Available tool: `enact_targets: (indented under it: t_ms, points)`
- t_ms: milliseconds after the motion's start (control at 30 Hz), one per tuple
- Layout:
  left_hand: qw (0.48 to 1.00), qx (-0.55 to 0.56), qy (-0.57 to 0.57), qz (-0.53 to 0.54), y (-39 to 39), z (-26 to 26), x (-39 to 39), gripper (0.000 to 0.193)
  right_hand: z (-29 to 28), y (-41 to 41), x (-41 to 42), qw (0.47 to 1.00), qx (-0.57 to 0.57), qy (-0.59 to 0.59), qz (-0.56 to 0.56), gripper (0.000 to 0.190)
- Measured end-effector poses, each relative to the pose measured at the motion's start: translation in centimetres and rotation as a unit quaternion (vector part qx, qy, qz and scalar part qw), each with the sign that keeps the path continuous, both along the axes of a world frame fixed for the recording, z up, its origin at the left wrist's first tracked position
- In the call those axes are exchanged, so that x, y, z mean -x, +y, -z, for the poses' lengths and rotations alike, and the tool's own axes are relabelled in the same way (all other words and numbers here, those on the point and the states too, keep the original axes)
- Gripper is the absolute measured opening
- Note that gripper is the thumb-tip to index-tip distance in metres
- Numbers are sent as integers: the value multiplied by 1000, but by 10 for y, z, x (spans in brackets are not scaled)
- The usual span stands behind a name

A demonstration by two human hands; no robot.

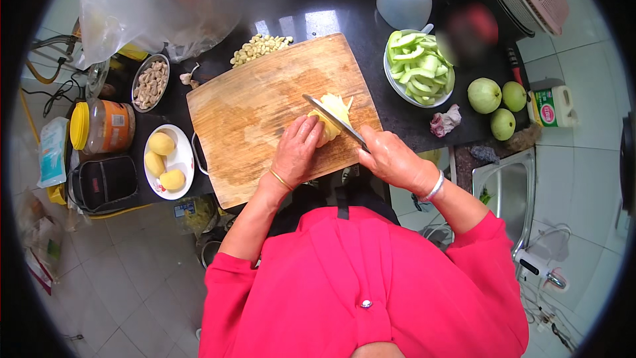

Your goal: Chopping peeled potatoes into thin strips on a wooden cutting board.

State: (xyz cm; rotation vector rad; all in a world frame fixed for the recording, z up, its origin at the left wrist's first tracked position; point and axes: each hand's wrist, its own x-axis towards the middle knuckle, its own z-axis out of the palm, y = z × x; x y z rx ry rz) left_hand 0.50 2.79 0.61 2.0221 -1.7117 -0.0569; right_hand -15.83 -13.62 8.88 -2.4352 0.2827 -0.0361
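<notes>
A wooden cutting board point(258, 109) lies at a slant on the dark countertop. My right hand point(395, 159) grips the handle of a kitchen knife point(335, 118), whose blade points up and left across the board. Against the blade's left side, my left hand point(299, 149) holds down yellow slices of what looks like peeled potato point(329, 132), fingertips close to the metal. Cut yellow strips point(339, 104) are heaped just beyond the blade. How much of the sliced piece is under my left fingers is hidden.
Left of the board stand a plate point(185, 184) with peeled potatoes and a metal bowl point(133, 90) of garlic cloves. Shelled beans point(258, 48) border the board's far edge. At right are a bowl point(390, 77) of green slices, round green vegetables point(484, 95) and a sink point(522, 179).
</notes>
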Motion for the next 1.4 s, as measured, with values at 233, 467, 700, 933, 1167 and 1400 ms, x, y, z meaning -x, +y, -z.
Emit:
enact_targets:
  t_ms: [233,467,700,933,1167,1400]
  points:
    - [1000,9,11,1,0,-3,-1,49,-15,5,13,998,-26,57,-10,21]
    - [1000,7,13,3,-3,-3,-1,48,13,12,-2,1000,-22,21,2,21]
    - [1000,15,19,-4,-1,1,0,42,23,6,-7,1000,-22,6,7,19]
    - [999,36,26,-7,2,3,-1,41,-12,6,6,998,-35,54,6,22]
    - [999,35,32,-4,-1,0,-1,42,-5,9,10,996,-67,50,8,22]
    - [999,37,29,-10,0,2,1,40,-12,8,16,996,-67,50,14,22]
